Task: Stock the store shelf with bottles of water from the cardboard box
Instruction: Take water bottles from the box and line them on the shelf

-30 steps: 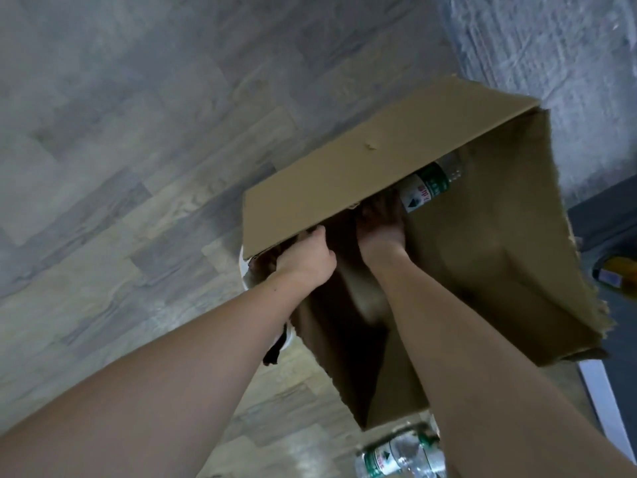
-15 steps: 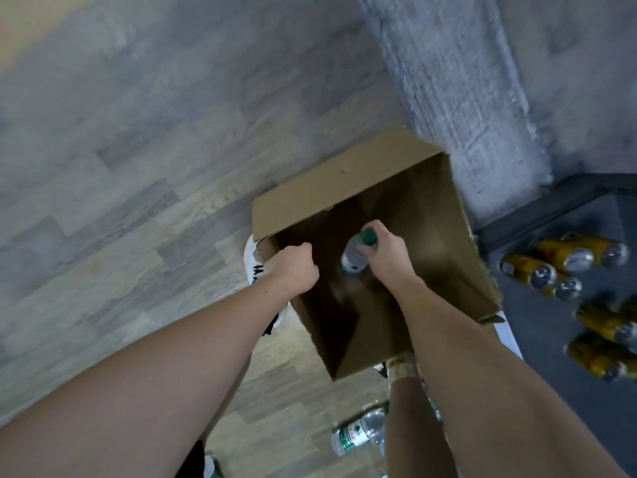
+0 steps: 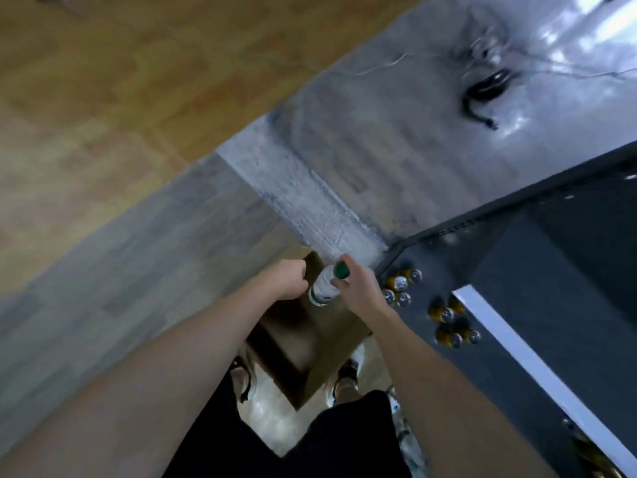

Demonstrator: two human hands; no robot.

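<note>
Cardboard box [image 3: 312, 343] between feet, right hand [image 3: 360, 291] gripping bottle [image 3: 325, 286] beside shelf edge [image 3: 393, 253]

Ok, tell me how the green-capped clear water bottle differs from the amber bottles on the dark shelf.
The green-capped clear water bottle is pinched near its neck by the right hand above the brown cardboard box; the amber bottles rest on the dark shelf. Its cap is green; theirs look silvery. Both stand upright.

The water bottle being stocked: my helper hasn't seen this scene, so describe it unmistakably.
Find the open cardboard box on the floor. Just above it, the right hand pinches a clear water bottle near its green cap, unlike the yellow bottles on the dark shelf.
</note>
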